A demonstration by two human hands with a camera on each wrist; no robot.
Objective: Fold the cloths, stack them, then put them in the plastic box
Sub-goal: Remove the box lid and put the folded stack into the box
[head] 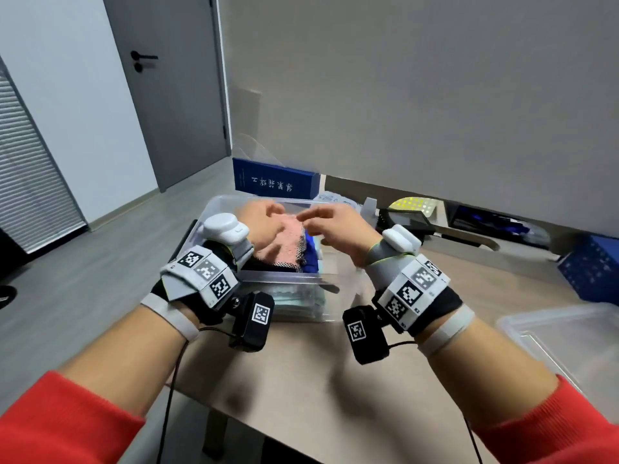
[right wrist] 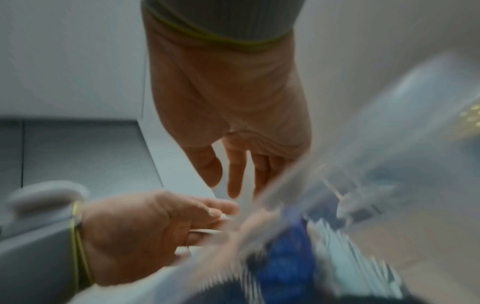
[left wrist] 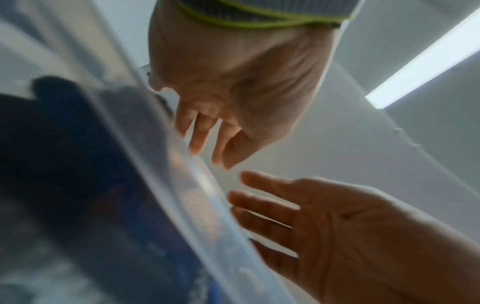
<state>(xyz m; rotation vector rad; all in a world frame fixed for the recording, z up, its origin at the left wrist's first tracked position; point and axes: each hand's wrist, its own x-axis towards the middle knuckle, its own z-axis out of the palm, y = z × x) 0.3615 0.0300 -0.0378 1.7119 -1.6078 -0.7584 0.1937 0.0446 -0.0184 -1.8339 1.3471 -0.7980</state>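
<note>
At the left, a grey door [head: 174, 88] stands in the wall beyond the desk [head: 301, 373]. The clear plastic box [head: 214, 209] sits near the desk's far left corner, with a stack of folded cloths [head: 284, 242] inside it: a pink cloth on top, a checked edge and a blue cloth showing at its right side, something dark beneath. Behind the box, at the far edge of the desk, a blue book-like case [head: 274, 182] stands upright.

The person's left hand [head: 264, 219] is above the box over the pink cloth; the left wrist view shows its fingers [left wrist: 262, 205] straight and slightly apart, holding nothing, beside the box's rim. The right hand [head: 335, 226] hangs just to its right, over the right part of the stack, fingers [right wrist: 236, 174] straight, pointing down and loosely spread, also holding nothing. The fingertips of the two hands are near each other but apart. Whether either hand touches the cloth cannot be told through the blur.

At the right edge of the desk lies a clear plastic lid [head: 562, 333]. Red sleeves [head: 67, 426] cover both forearms.
</note>
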